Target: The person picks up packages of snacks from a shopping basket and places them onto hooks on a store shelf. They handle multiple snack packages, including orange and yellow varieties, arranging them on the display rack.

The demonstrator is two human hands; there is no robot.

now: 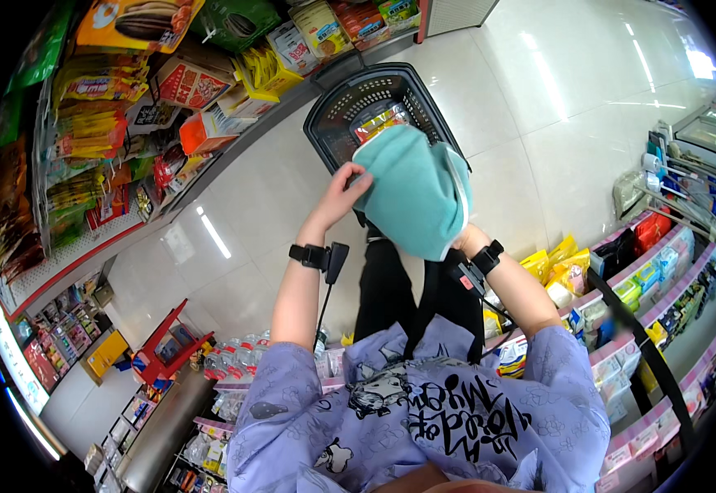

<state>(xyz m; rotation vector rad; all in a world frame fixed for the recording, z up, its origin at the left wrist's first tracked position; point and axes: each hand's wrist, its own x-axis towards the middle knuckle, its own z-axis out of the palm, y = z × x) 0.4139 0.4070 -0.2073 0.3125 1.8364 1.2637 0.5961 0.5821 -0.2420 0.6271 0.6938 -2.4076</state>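
Note:
A teal cloth (410, 185) with a pale edging, folded or bunched, hangs between my two hands, above the near part of a black shopping basket (416, 77). My left hand (344, 190) is at the cloth's left edge, fingers bent and thumb against it; whether it grips is hard to tell. My right hand (470, 239) holds the lower right corner, its fingers mostly hidden by the cloth. Inside the basket, red and yellow packaging (382, 122) shows beyond the cloth.
Shelves with snack packets (93, 135) run along the left, their edge (222, 157) close to the basket. To the right stand tiered shelves of packaged goods (654, 271), with yellow bags (558, 268) near my right forearm. Bottles (241, 354) stand behind my left elbow.

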